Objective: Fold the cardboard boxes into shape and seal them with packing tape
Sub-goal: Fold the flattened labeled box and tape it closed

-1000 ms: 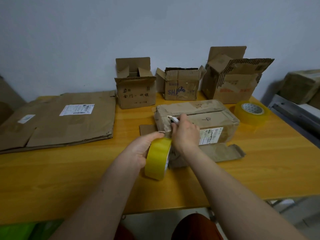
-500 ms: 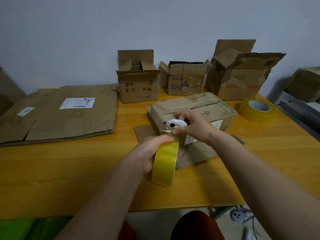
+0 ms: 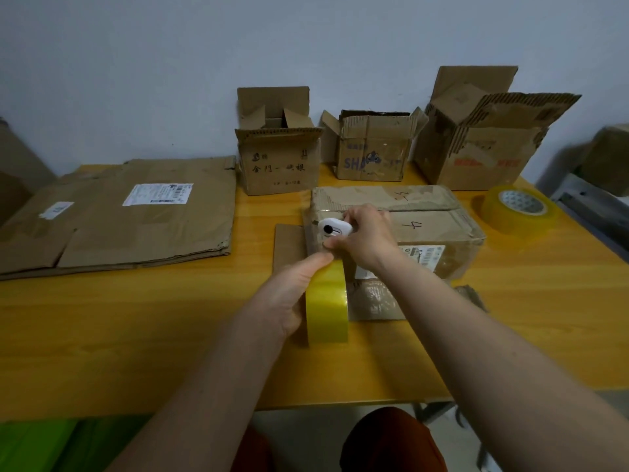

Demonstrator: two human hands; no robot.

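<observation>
A closed cardboard box (image 3: 422, 216) marked "4" lies in the middle of the yellow table (image 3: 136, 335), with flaps spread flat under it. My left hand (image 3: 292, 294) grips a yellow packing tape roll (image 3: 326, 308) held on edge just in front of the box's near left corner. My right hand (image 3: 364, 236) holds a small white cutter (image 3: 333, 228) against that corner, right above the roll. The strip of tape between roll and box is hidden by my fingers.
A stack of flattened cardboard boxes (image 3: 115, 216) covers the table's left part. Three open boxes (image 3: 279, 158) (image 3: 371, 148) (image 3: 483, 137) stand along the back wall. A second tape roll (image 3: 519, 209) lies flat at the right. The table's front edge runs just below my forearms.
My right hand turned so the white cutter now shows, and shifted to the box's near left corner. The left hand kept the roll on edge.
</observation>
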